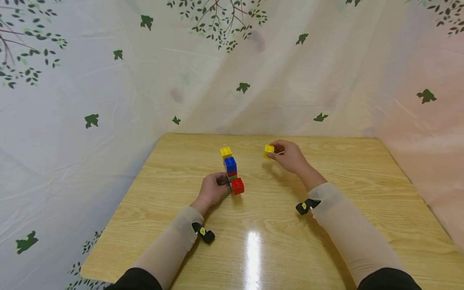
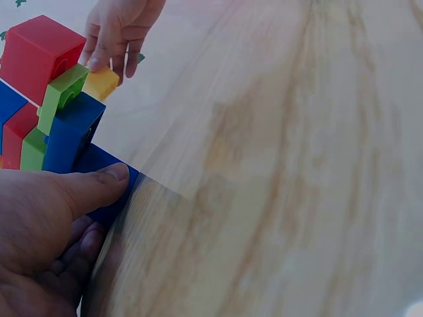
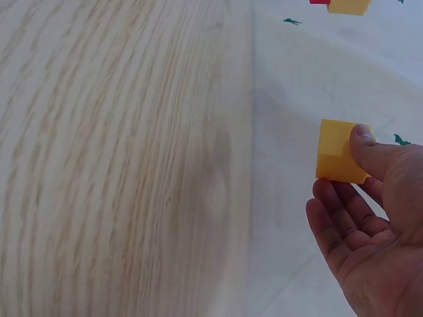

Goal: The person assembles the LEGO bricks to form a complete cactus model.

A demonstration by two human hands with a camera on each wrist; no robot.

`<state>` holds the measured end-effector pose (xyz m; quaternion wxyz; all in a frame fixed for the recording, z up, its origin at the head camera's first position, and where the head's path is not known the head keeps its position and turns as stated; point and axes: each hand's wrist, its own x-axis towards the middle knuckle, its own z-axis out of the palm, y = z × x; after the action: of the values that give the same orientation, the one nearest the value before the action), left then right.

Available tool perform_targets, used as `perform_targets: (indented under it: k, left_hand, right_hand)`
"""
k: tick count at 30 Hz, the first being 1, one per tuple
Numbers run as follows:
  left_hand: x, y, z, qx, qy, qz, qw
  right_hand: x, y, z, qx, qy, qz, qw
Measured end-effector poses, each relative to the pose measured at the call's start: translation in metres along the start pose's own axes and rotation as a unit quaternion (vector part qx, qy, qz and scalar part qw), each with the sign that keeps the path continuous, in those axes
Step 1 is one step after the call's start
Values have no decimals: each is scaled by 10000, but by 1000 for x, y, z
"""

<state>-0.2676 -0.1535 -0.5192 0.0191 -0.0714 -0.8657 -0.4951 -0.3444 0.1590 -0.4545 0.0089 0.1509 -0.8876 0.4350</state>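
My left hand [image 1: 213,188] grips the low end of a built stack of toy bricks [image 1: 230,165], its thumb lying on a blue brick [image 2: 99,162]. In the head view the stack shows a yellow brick at the top, a blue one below, thin red and green layers, and a red brick [image 1: 237,186] jutting toward me. Off to the right, my right hand [image 1: 290,156] pinches a single yellow brick [image 3: 338,150] between thumb and fingers, held apart from the stack. Part of the stack's base is hidden behind the left fingers.
The wooden table [image 1: 326,225] has rounded far corners, and a pale cloth [image 1: 217,104] with leaf prints hangs behind it and along the sides. A black wrist camera [image 1: 204,233] sits on the left sleeve, another camera [image 1: 307,206] on the right one.
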Motion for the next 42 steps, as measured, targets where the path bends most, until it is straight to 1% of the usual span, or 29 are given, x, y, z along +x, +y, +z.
perform_targets:
  k: [8, 13, 25, 33, 42]
  left_hand:
    - [0, 1, -1, 23, -73, 5, 10000]
    - [0, 2, -2, 49, -64, 20, 10000]
    - [0, 1, -2, 20, -59, 30, 10000]
    - [0, 1, -2, 31, -30, 59, 10000]
    - [1, 1, -2, 74, -34, 21, 10000]
  right_hand:
    - [0, -16, 4, 111, -35, -258, 9996]
    - [1, -24, 6, 144, -53, -425, 9990]
    - [1, -43, 11, 279, -120, -525, 9982]
    - [3, -58, 13, 367, -141, -823, 9958]
    - [4, -73, 15, 357, -162, -940, 9948]
